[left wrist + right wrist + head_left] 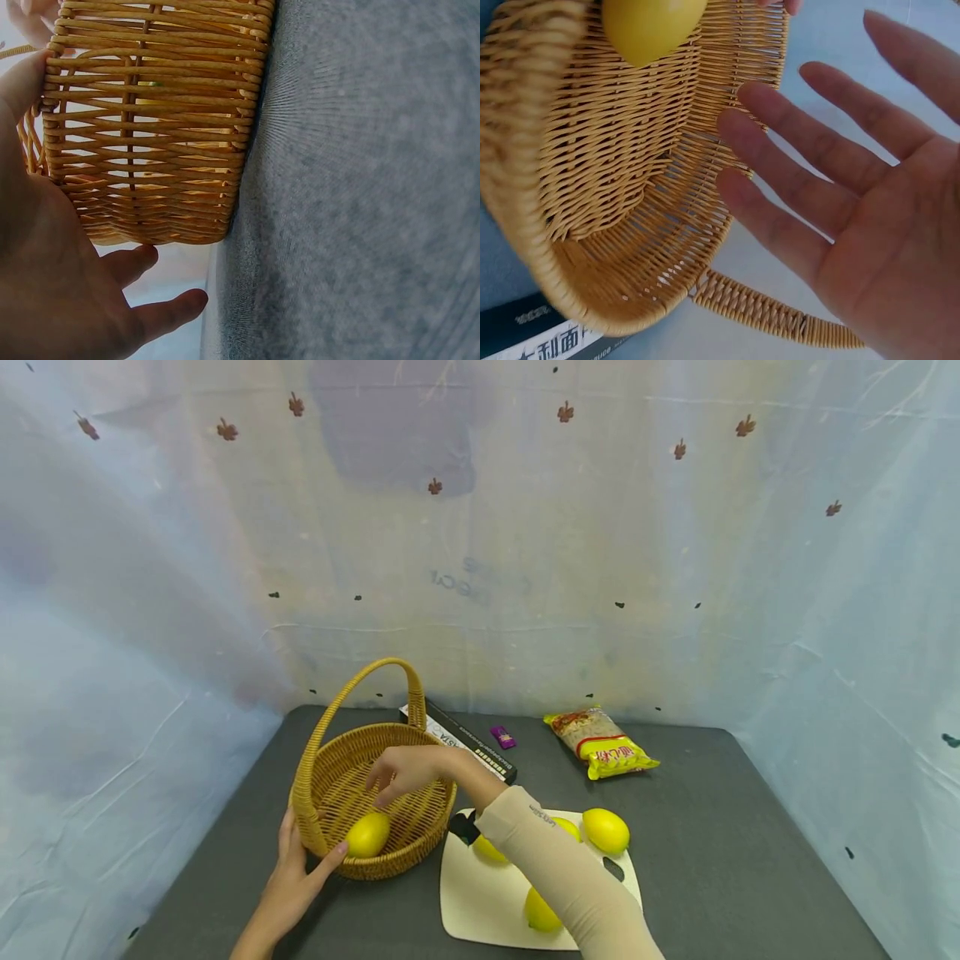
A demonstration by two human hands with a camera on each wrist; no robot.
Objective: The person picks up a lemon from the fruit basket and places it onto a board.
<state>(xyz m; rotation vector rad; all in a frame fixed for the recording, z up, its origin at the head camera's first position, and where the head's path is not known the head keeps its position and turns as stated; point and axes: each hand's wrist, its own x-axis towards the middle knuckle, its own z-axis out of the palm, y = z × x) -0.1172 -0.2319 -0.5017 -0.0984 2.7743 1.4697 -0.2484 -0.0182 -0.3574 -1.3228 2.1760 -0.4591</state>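
Observation:
A wicker basket (352,752) with a tall arched handle stands on the left of the dark table. One yellow lemon (367,835) lies inside at its near side, also visible as the lemon (652,26) in the right wrist view. My left hand (288,885) holds the basket's near left rim, thumb at the rim and fingers along the outer wall. Over the basket's interior hovers my right hand (408,770), holding nothing; its fingers (802,150) are spread and fairly straight in the right wrist view. The lemon sits just below its fingertips in the head view.
Right of the basket lies a white cutting board (480,902) bearing several lemons (606,831), partly covered by my right sleeve. A black object (463,827) shows at its edge. Behind are a black-and-white pasta box (468,739), a purple packet (503,737) and a yellow food bag (602,743).

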